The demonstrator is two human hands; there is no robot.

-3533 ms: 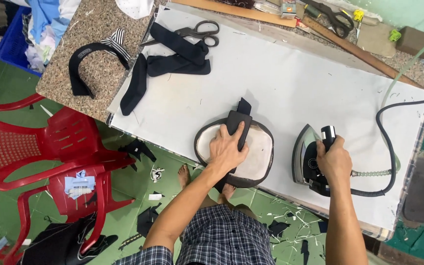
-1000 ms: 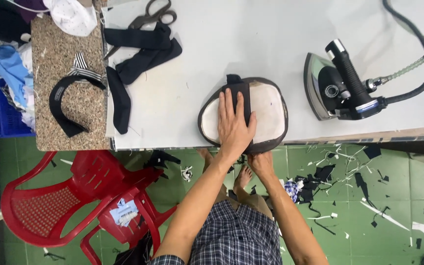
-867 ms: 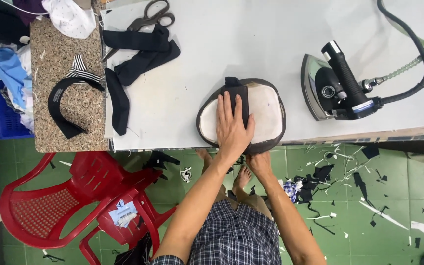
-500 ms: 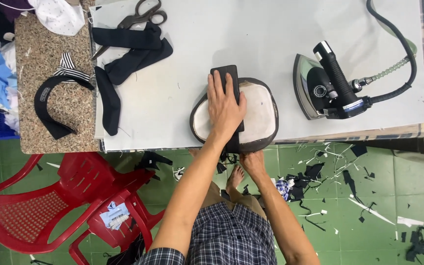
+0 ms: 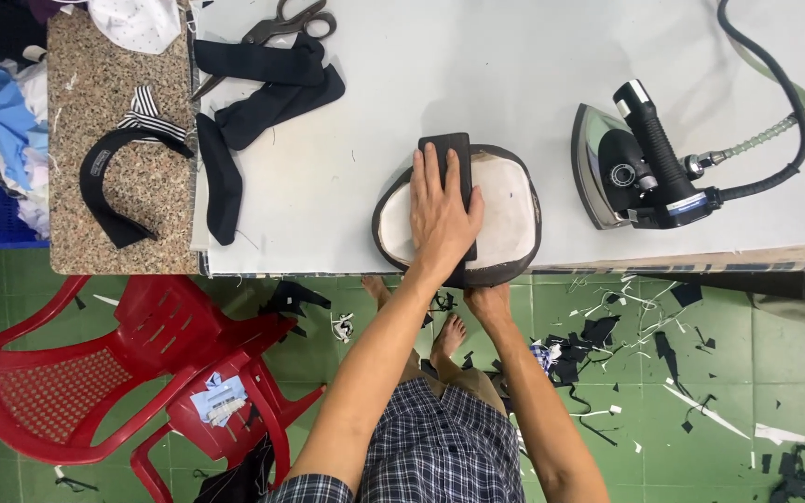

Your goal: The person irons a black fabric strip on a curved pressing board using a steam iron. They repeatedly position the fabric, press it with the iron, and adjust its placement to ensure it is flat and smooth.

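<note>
Flattened since on the black strip (image 5: 454,158), left hand (image 5: 442,219) presses it; right hand (image 5: 488,303) grips its half-hidden lower end.

We have one view only, from a camera worn on the head, looking almost straight down from standing height past our own torso. It faces the near edge of the white table (image 5: 552,56), which fills the upper half, with the green floor (image 5: 757,373) below. With no second view, nothing is shared.
</note>
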